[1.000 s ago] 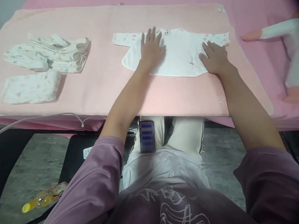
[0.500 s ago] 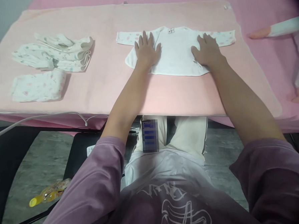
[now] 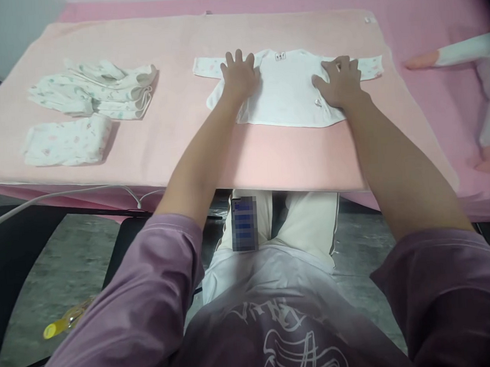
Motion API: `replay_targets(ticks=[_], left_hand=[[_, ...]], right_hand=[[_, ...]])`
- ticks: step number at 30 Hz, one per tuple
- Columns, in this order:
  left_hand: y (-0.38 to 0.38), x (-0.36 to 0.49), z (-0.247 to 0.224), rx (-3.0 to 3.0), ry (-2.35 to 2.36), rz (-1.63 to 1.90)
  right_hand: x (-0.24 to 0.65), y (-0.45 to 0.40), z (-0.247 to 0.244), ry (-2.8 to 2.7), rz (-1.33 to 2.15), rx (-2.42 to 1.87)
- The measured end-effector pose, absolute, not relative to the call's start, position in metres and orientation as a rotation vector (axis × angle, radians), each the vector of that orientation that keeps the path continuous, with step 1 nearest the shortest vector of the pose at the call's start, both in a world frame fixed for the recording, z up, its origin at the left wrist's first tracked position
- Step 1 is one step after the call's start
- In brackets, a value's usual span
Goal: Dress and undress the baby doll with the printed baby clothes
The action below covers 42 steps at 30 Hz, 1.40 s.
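A white baby shirt (image 3: 287, 91) lies spread out, its patterned sleeves reaching to both sides and a small printed label at the neck. On its left side, by the sleeve joint, my left hand (image 3: 240, 78) rests with fingers apart. My right hand (image 3: 342, 83) presses on the other side near the right sleeve, thumb away from the slightly bent fingers. Both hands are open and cover parts of the cloth. A small bunched spot shows beside my right palm.
Patterned baby clothes (image 3: 96, 92) lie in a loose pile at left, with a folded patterned garment (image 3: 66, 142) in front. A doll's limb (image 3: 439, 55) reaches in from the right over the pink cover (image 3: 421, 21). A phone (image 3: 244, 224) rests on my lap; a cable (image 3: 85, 188) hangs at the table edge.
My left hand has drawn its fingers in a little on the shirt, and the right hand's fingers are slightly more bent. The shirt's left lower corner is drawn slightly inward.
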<state>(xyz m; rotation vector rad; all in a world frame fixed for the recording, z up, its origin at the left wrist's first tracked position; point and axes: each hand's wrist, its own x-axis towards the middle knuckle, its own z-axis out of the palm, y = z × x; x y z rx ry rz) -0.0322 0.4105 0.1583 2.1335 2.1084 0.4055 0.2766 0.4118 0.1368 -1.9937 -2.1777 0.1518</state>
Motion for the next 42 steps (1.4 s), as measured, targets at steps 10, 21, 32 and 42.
replay_targets(ticks=[10, 21, 32, 42], left_hand=[[0.423, -0.067, 0.144, 2.299, 2.056, 0.454], [0.425, -0.045, 0.157, 2.360, 2.060, 0.195], [0.424, -0.063, 0.147, 2.154, 2.032, 0.248], [0.422, -0.083, 0.144, 1.852, 2.212, 0.295]], right_hand=[[0.264, 0.413, 0.140, -2.039, -0.008, -1.999], [0.243, 0.461, 0.130, -2.194, -0.123, -2.166], [0.267, 0.415, 0.139, -1.992, 0.229, -2.229], [0.299, 0.411, 0.141, -1.804, 0.309, -2.274]])
